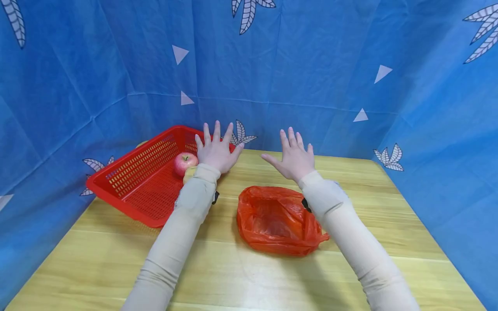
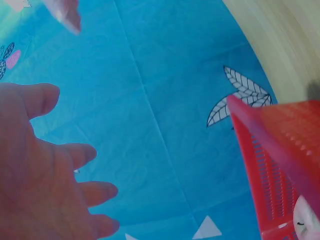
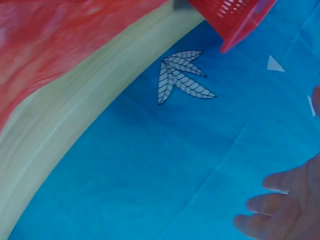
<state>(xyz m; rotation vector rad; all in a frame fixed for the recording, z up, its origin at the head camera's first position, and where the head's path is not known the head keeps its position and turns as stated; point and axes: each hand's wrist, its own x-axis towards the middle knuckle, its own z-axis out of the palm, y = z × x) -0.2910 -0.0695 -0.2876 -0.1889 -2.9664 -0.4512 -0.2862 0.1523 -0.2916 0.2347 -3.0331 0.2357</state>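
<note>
Hands raised side by side above the far half of a wooden worktop (image 1: 241, 276), both empty, fingers straight & spread wide, palms facing down/away. Left hand (image 1: 216, 149) hovers over the near right corner of a red plastic basket (image 1: 128, 181); right hand (image 1: 295, 157) hovers over bare wood just beyond an orange plastic bag (image 1: 278, 220). Neither hand touches anything. Both arms wear pale beige sleeves down to the wrist.

Basket sits at the left of the worktop, angled, w/ slotted walls. Inside it, near the left wrist, lies a red apple (image 1: 185, 163), stem up; just beside it a yellowish fruit (image 1: 189, 174) peeks out, mostly hidden by the sleeve, so can't tell what kind. Bag lies crumpled & open-mouthed near the worktop's centre, between the two forearms, close to the right one; can't tell if anything is in it.

Left wrist view: open palm w/ fingers apart against blue cloth, basket corner at right. Right wrist view: fingertips at lower right, bag at upper left, worktop edge running across.

Blue cloth backdrop (image 1: 311, 65) w/ white leaf & triangle prints surrounds the worktop on 3 sides.
</note>
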